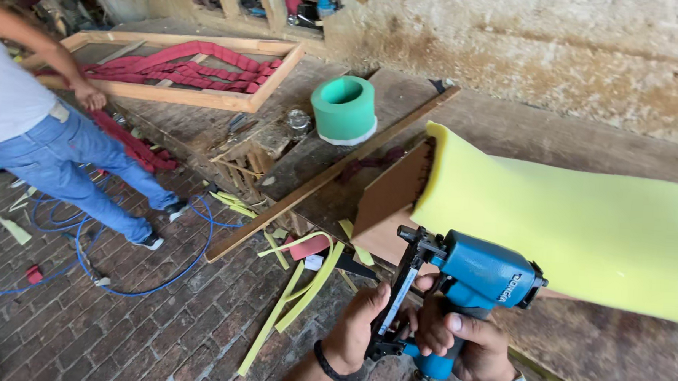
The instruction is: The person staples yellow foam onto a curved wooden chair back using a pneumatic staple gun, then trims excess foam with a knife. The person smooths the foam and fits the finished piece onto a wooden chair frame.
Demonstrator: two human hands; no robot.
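A blue pneumatic staple gun [472,284] sits at the bottom centre, nose pointing up and left. My right hand [469,345] is wrapped around its blue handle. My left hand [360,321], with a black band at the wrist, pinches the lower end of the gun's black magazine [395,300]. Just behind the gun lies a thick yellow foam slab [582,216] fixed over a brown board [388,196] on the worn wooden workbench [629,355].
A green foam roll [344,108] stands on the bench. A long wooden batten [332,175] leans off its edge. Yellow foam strips [293,291] and a blue hose [175,271] litter the brick floor. Another person [44,132] leans on a wooden frame with red webbing [184,66].
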